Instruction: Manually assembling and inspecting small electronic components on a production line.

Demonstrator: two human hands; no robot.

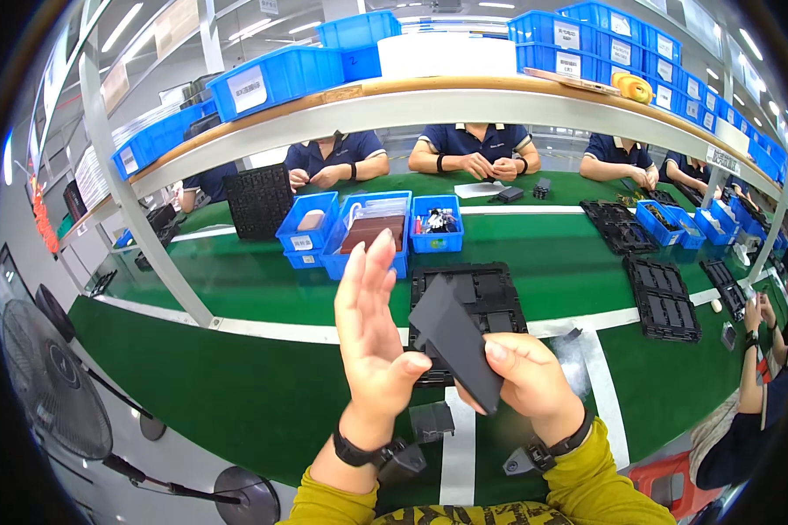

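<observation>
In the middle of the view my right hand [532,374] grips a flat, black, rectangular case-like piece [457,339] near its lower end, thumb on top. The piece is tilted, its upper end leaning toward the left. My left hand [369,325] is beside it with fingers stretched upward and the thumb close to the piece's edge; whether they touch I cannot tell. Behind the piece a black compartment tray [496,289] lies on the green table, partly hidden. Below my hands a small dark block-like part [432,422] rests on the table.
Blue bins [359,262] with parts stand beyond my hands, under a shelf [446,85] stacked with more bins. More black trays [662,297] lie to the right. Co-workers [474,153] sit across the green table [210,376]; another person's hands are at far right. A fan [57,376] stands at left.
</observation>
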